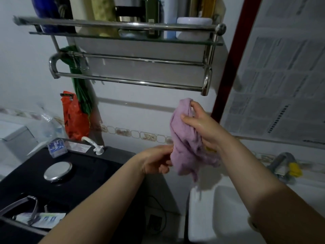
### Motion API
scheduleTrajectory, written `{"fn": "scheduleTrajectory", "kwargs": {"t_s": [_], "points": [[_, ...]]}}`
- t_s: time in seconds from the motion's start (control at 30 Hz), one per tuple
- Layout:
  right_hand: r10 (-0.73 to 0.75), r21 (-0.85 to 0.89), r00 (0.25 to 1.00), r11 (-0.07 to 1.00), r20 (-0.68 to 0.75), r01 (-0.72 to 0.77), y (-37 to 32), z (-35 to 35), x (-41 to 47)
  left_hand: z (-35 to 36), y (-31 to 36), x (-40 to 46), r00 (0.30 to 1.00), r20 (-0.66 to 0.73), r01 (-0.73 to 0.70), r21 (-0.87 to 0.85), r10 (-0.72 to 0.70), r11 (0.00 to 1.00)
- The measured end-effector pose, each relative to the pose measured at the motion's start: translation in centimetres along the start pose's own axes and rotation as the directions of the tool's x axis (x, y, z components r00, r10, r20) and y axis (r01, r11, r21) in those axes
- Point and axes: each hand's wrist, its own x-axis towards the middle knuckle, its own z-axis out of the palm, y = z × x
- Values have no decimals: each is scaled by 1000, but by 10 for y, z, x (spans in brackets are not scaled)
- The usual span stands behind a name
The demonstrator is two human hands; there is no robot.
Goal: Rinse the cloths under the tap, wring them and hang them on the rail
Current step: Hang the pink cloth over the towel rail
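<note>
Lilac cloth (pixel 186 138); silver rail (pixel 130 81); orange bag (pixel 74 118); black counter (pixel 84 166); red door frame (pixel 233 55); white basin (pixel 219 217).

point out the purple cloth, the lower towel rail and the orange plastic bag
purple cloth (pixel 182 138): head view, on the bunched middle of the fabric.
lower towel rail (pixel 133 81): head view, on the front bar near its middle.
orange plastic bag (pixel 74 118): head view, on the middle of its crinkled front.
</note>
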Motion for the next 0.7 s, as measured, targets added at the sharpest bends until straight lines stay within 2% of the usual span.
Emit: {"fn": "scheduleTrajectory", "kwargs": {"t_s": [0.07, 0.13, 0.2, 0.27, 0.37, 0.4, 0.43, 0.47, 0.5, 0.53, 0.57, 0.6, 0.63, 0.67, 0.7], "points": [[40, -20, 999, 999, -24, -41, -2, -12, -1, -11, 14, -2, 979, -137, -154, -37, 148, 987], [12, -145, 995, 989, -102, -27, -3, -23, -5, -27, 30, -10, 918, -313, -286, -100, 242, 953], [-28, -216, 987, 976, -160, -7, 0, -28, -9, -42, 45, -21, 875, -374, -325, 18, 308, 945], [-63, -237, 982, 971, -177, 19, 4, -27, -14, -49, 60, -32, 850, -373, -321, 192, 372, 927], [-229, -282, 954, 945, -195, 169, -2, -19, -18, -47, 83, -45, 794, -372, -333, 394, 480, 856], [-275, -274, 945, 936, -177, 221, -7, -15, -18, -46, 91, -45, 773, -387, -274, 512, 503, 814], [-308, -274, 940, 926, -150, 259, -13, -10, -17, -46, 100, -45, 744, -405, -144, 681, 532, 718], [-346, -292, 931, 908, -118, 301, -20, -5, -16, -45, 108, -45, 708, -417, 43, 831, 570, 555], [-393, -320, 915, 881, -85, 349, -26, 0, -12, -44, 116, -45, 676, -424, 220, 897, 603, 384], [-443, -343, 895, 850, -52, 401, -31, 4, -7, -45, 123, -43, 650, -438, 340, 898, 621, 277], [-488, -346, 873, 822, -18, 452, -36, 7, -1, -44, 131, -44, 631, -452, 407, 885, 630, 227], [-523, -342, 852, 797, 21, 498, -41, 10, 5, -43, 138, -45, 618, -462, 428, 877, 636, 221], [-556, -349, 829, 768, 55, 538, -45, 13, 11, -42, 147, -47, 617, -457, 376, 886, 640, 269], [-583, -387, 808, 729, 79, 564, -48, 13, 18, -43, 155, -49, 612, -441, 238, 894, 657, 379], [-634, -482, 769, 652, 76, 585, -51, 11, 26, -45, 162, -49, 621, -418, 2, 847, 663, 532]]}}
